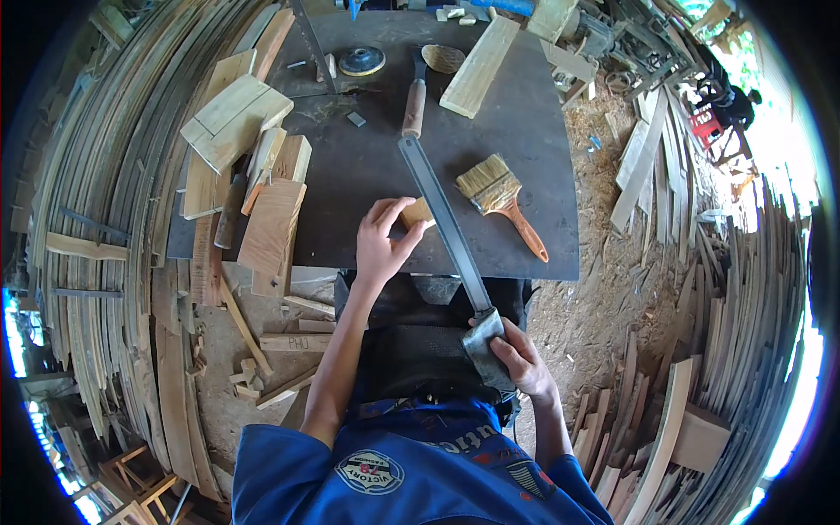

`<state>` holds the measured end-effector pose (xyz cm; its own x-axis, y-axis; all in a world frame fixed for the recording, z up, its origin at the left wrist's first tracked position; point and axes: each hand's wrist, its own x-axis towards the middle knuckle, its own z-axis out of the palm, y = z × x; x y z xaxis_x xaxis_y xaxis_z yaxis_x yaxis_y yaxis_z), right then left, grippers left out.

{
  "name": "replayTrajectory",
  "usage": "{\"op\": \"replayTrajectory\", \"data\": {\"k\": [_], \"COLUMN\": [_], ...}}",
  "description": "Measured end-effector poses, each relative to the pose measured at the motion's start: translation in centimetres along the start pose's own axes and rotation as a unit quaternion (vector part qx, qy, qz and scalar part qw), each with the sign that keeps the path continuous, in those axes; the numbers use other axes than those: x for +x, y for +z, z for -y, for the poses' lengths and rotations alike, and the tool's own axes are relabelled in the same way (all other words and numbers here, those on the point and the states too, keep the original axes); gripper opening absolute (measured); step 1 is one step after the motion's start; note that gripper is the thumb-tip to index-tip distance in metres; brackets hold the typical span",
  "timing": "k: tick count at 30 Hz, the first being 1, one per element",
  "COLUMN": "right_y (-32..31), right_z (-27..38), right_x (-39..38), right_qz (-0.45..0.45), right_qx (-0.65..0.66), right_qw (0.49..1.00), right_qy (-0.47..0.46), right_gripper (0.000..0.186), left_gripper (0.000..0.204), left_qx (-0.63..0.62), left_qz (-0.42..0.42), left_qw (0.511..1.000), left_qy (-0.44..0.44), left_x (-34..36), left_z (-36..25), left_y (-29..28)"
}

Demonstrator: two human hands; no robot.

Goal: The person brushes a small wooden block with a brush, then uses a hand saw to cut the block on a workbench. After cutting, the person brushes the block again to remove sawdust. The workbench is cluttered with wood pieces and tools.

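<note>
In my left hand, a small wooden block is pinched between thumb and fingers, over the front part of the dark tabletop. My right hand grips the grey handle of a long flat metal file, near my lap. The file's blade slants up and away to the left, passing along the block's right side; whether they touch I cannot tell. Right of the blade lies a wide paintbrush with an orange-brown handle. Beyond the file's tip rests a tool with a wooden handle.
Wooden blocks are piled on the table's left side. Farther back lie a round sanding disc, a saw blade and a pale plank. Stacked wood strips line the left; more strips stand at right.
</note>
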<state>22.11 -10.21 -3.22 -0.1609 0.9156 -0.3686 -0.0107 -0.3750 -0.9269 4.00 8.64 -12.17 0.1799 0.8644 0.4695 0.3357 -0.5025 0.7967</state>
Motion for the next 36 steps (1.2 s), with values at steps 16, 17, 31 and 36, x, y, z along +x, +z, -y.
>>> {"op": "replayTrajectory", "data": {"k": [16, 17, 31, 36], "right_y": [0.0, 0.0, 3.0, 2.8], "right_z": [0.5, 0.9, -1.4, -2.1], "right_x": [3.3, 4.0, 7.6, 7.3], "right_qz": [-0.197, -0.198, -0.205, -0.223], "right_qx": [-0.174, -0.225, -0.445, -0.469], "right_qw": [0.959, 0.948, 0.860, 0.829], "right_qy": [-0.107, -0.105, -0.146, -0.205], "right_gripper": [0.033, 0.030, 0.029, 0.034], "left_gripper": [0.032, 0.033, 0.034, 0.033], "left_qx": [0.019, 0.020, 0.012, 0.012], "left_qz": [0.003, 0.004, 0.006, 0.001], "left_qw": [1.000, 1.000, 1.000, 1.000], "left_qy": [0.009, 0.015, -0.009, 0.005], "left_x": [0.1, 0.1, -0.1, 0.0], "left_z": [-0.1, 0.0, 0.1, 0.1], "left_y": [-0.1, -0.1, 0.1, 0.1]}}
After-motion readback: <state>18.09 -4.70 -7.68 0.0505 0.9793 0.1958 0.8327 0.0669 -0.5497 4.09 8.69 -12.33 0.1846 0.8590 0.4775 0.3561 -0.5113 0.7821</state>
